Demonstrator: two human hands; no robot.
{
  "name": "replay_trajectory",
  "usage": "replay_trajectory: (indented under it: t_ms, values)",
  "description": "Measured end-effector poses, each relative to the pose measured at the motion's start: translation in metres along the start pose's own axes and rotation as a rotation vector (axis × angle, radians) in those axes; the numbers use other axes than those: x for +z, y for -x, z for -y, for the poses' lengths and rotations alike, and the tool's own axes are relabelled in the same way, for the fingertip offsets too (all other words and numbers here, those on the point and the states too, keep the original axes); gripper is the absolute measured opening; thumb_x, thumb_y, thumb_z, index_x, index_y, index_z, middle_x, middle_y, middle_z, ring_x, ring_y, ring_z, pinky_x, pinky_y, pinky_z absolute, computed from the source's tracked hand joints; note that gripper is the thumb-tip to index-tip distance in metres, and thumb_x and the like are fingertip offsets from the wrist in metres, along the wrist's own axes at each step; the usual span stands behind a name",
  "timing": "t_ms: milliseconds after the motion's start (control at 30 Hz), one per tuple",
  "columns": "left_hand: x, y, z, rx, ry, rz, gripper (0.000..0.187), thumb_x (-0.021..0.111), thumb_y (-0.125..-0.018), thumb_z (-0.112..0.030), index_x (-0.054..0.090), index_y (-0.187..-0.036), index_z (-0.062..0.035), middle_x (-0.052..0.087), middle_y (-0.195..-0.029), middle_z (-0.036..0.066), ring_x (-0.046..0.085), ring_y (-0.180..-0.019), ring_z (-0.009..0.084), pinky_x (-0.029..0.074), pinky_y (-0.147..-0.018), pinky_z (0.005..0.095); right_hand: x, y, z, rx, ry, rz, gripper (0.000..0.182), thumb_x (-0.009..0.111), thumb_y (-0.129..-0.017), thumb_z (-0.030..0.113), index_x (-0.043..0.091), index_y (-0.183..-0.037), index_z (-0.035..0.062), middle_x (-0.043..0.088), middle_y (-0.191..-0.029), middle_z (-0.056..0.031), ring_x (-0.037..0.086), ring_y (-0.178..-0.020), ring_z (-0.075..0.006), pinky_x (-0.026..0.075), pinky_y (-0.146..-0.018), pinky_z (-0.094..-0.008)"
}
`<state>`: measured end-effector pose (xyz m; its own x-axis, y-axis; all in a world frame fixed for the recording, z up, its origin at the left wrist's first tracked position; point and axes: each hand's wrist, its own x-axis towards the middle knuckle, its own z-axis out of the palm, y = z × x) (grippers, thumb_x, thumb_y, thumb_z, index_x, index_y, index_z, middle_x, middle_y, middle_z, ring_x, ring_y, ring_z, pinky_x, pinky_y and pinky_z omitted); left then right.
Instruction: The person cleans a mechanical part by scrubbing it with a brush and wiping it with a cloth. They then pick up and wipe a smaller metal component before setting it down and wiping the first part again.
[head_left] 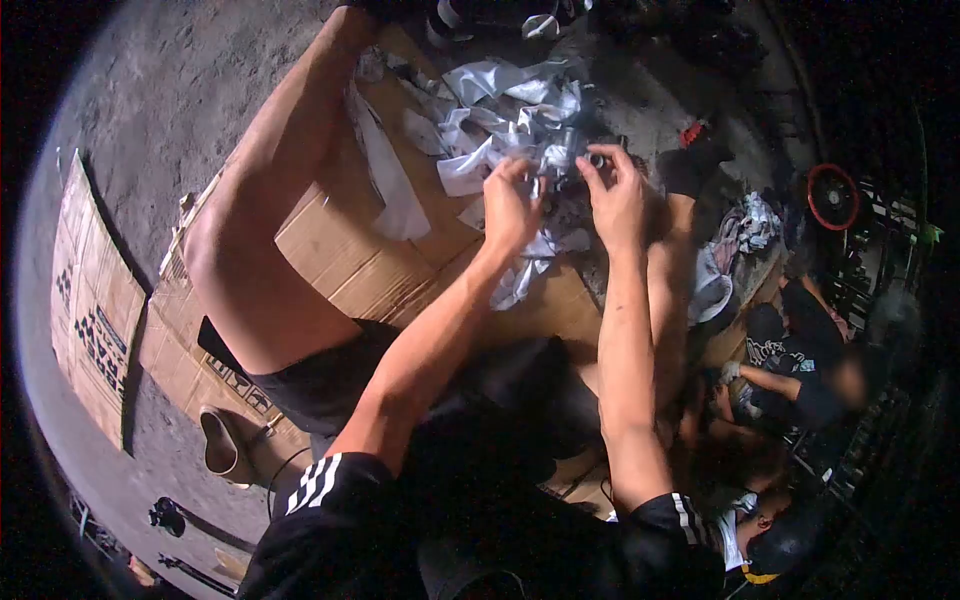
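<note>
Both arms reach forward over crumpled white cloth scraps (490, 85). My right hand (622, 205) pinches a small dark round part (597, 160) between thumb and fingertips. Close to its left is my left hand (512, 210), its fingers curled together; what they hold, if anything, is too small to make out. Between and just beyond the hands, a grey cylindrical metal piece (570, 142) shows among the cloth. Its lower side is partly hidden by the cloth and fingers.
Flattened cardboard (350, 260) lies under my legs, with another printed sheet (95, 310) at the left. A shoe (225, 445) rests nearby. More rags (745, 230) lie right, near a red-rimmed wheel (832, 196). Other people (800, 350) sit at the lower right.
</note>
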<state>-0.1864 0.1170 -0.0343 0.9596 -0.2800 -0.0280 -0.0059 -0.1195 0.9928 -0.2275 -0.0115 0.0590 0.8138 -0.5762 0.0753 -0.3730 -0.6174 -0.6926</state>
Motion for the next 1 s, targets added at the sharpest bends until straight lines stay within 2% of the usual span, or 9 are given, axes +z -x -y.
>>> replay_trajectory:
  t_ms: [367,433,467,633,767,833,900,933,1000]
  values:
    - [0.019,-0.048,-0.008,0.104,0.031,-0.088,0.022,0.075,-0.079,-0.009,0.071,-0.094,0.0060,0.068,-0.093,0.024,0.067,-0.088,0.0404,0.051,-0.080,0.0428,0.006,-0.003,-0.003,-0.123,0.050,-0.034,0.026,0.073,-0.092,0.026,0.068,-0.105,0.0041,0.059,-0.077,-0.0074,0.053,-0.069,-0.0173,0.044,-0.064,-0.0320]
    - [-0.001,-0.009,-0.011,0.080,-0.003,0.049,0.019,0.076,-0.079,-0.008,0.070,-0.092,0.0046,0.067,-0.092,0.024,0.067,-0.088,0.0406,0.051,-0.080,0.0424,0.005,-0.008,-0.003,-0.037,0.126,-0.006,0.025,0.074,-0.090,0.026,0.068,-0.103,0.0056,0.070,-0.085,-0.0154,0.065,-0.074,-0.0268,0.050,-0.069,-0.0374]
    - [-0.007,0.006,-0.013,0.062,0.033,0.054,0.018,0.075,-0.079,-0.008,0.070,-0.091,0.0042,0.067,-0.091,0.024,0.067,-0.087,0.0411,0.051,-0.079,0.0431,0.008,-0.010,-0.007,-0.052,0.086,-0.014,0.026,0.074,-0.092,0.025,0.068,-0.105,0.0033,0.062,-0.081,-0.0060,0.053,-0.071,-0.0141,0.045,-0.065,-0.0312]
    - [0.007,-0.026,-0.006,-0.012,-0.032,0.028,0.018,0.073,-0.080,-0.009,0.065,-0.085,0.0058,0.064,-0.090,0.027,0.062,-0.087,0.0477,0.049,-0.076,0.0486,0.008,0.003,-0.004,-0.052,0.028,-0.033,0.027,0.074,-0.092,0.025,0.068,-0.106,0.0022,0.060,-0.080,-0.0059,0.053,-0.072,-0.0141,0.045,-0.066,-0.0308]
    - [0.019,-0.059,-0.024,0.278,-0.082,-0.108,0.016,0.070,-0.082,-0.009,0.063,-0.085,0.0049,0.062,-0.090,0.028,0.062,-0.090,0.0487,0.049,-0.075,0.0494,0.011,-0.007,-0.007,-0.062,0.046,-0.044,0.027,0.073,-0.092,0.024,0.068,-0.106,0.0020,0.063,-0.082,-0.0061,0.052,-0.073,-0.0138,0.044,-0.067,-0.0301]
    - [0.010,-0.036,-0.028,0.217,-0.112,0.115,0.014,0.070,-0.081,-0.007,0.064,-0.087,0.0036,0.061,-0.091,0.026,0.062,-0.090,0.0477,0.049,-0.074,0.0495,0.010,-0.009,-0.007,-0.113,0.077,-0.053,0.027,0.073,-0.093,0.025,0.068,-0.106,0.0021,0.063,-0.084,-0.0057,0.052,-0.074,-0.0134,0.044,-0.067,-0.0299]
    - [0.001,-0.020,-0.033,0.210,-0.053,0.101,0.008,0.068,-0.080,-0.001,0.065,-0.086,0.0017,0.060,-0.090,0.023,0.061,-0.087,0.0463,0.048,-0.074,0.0523,0.009,-0.001,-0.008,0.014,-0.021,-0.001,0.027,0.072,-0.094,0.025,0.068,-0.107,0.0020,0.064,-0.086,-0.0056,0.051,-0.075,-0.0138,0.045,-0.069,-0.0299]
    - [0.003,-0.024,-0.033,0.209,-0.075,0.117,0.007,0.066,-0.081,-0.002,0.065,-0.086,0.0017,0.060,-0.090,0.023,0.062,-0.087,0.0462,0.049,-0.074,0.0521,0.010,0.003,-0.011,0.017,-0.039,-0.009,0.030,0.067,-0.096,0.033,0.068,-0.106,0.0037,0.072,-0.091,-0.0132,0.067,-0.084,-0.0230,0.051,-0.077,-0.0373]
    - [0.007,-0.041,-0.038,0.231,-0.121,0.135,0.006,0.064,-0.084,-0.003,0.065,-0.087,0.0012,0.061,-0.090,0.023,0.062,-0.087,0.0463,0.049,-0.075,0.0516,0.014,-0.001,-0.018,-0.029,-0.082,-0.047,0.030,0.065,-0.098,0.032,0.068,-0.106,0.0033,0.073,-0.092,-0.0133,0.067,-0.085,-0.0238,0.051,-0.078,-0.0370]
